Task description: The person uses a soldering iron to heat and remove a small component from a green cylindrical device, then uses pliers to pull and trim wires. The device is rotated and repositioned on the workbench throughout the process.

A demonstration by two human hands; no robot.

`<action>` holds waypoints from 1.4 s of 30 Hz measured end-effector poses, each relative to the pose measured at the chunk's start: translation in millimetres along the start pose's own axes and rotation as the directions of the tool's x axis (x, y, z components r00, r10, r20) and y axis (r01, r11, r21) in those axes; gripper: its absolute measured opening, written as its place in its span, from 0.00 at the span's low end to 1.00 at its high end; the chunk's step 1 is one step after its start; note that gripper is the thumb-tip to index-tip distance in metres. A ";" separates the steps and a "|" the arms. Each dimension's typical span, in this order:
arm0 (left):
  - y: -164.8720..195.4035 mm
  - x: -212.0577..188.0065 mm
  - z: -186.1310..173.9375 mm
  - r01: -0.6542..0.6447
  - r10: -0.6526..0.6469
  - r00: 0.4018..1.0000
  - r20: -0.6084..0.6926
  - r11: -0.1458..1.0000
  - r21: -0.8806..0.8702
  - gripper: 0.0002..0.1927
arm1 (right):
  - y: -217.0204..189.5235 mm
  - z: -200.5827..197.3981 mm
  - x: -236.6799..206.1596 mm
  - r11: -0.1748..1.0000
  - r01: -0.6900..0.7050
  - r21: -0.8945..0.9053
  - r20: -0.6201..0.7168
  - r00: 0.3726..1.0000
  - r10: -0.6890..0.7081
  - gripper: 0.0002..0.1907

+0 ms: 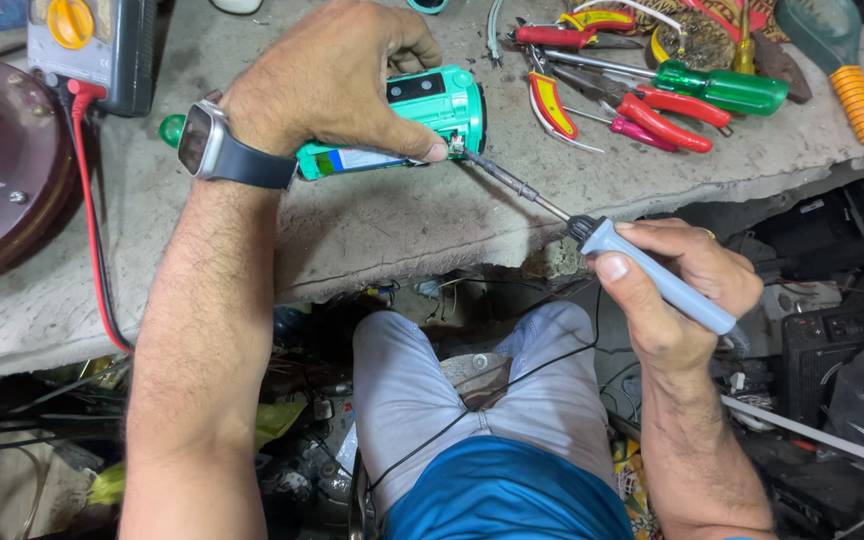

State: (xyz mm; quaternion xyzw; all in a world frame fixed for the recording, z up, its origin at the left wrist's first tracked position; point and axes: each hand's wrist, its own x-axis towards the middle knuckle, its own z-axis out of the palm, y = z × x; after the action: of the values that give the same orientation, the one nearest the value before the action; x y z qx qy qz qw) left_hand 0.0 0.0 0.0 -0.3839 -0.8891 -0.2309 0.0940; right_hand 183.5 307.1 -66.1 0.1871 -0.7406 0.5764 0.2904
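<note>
Nearby, a worn grey workbench (392, 225) is seen strewn with tools: red-handled pliers (667, 118), a green-handled screwdriver (722, 90) and a green tool with an orange coiled neck (837, 60) are laid at the far right, well apart from the work. A grey meter with a yellow dial (92, 45) is placed at the far left, its red lead (92, 230) trailed down over the bench edge beside a round maroon object (2, 165). Nothing is set between the hands. A green cylindrical lamp (422, 115) is laid on its side at the middle of the bench and is gripped from above by the left hand (327, 80), the fingers curled tight around its body and a watch (207, 145) worn on the wrist. A soldering iron (642, 270) with a pale blue handle is clasped in the right hand (682, 290) off the bench edge, its metal tip brought against the lamp's end, just beside the left thumb.
</note>
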 end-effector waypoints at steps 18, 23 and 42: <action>27.3 -27.8 -37.2 0.137 -0.152 0.985 0.084 0.977 0.163 0.52 | 7.7 -9.5 -5.9 0.997 0.008 -0.080 -0.015 1.000 -0.010 0.10; 26.5 -44.6 -49.5 0.019 -0.022 1.000 0.016 0.989 0.146 0.52 | 6.5 -9.8 -5.9 0.998 -0.005 -0.064 -0.012 1.000 0.004 0.11; 59.4 18.1 -35.5 -0.090 0.091 0.996 0.002 0.979 0.181 0.20 | 2.9 -10.2 -3.8 0.983 0.086 -0.163 0.006 0.996 -0.086 0.12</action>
State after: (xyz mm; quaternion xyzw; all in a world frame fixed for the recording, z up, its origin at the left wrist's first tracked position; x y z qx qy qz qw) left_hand 30.3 30.0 57.4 -0.4130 -0.8877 -0.1459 0.1420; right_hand 186.8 317.4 -69.0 0.1939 -0.7763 0.5010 0.3298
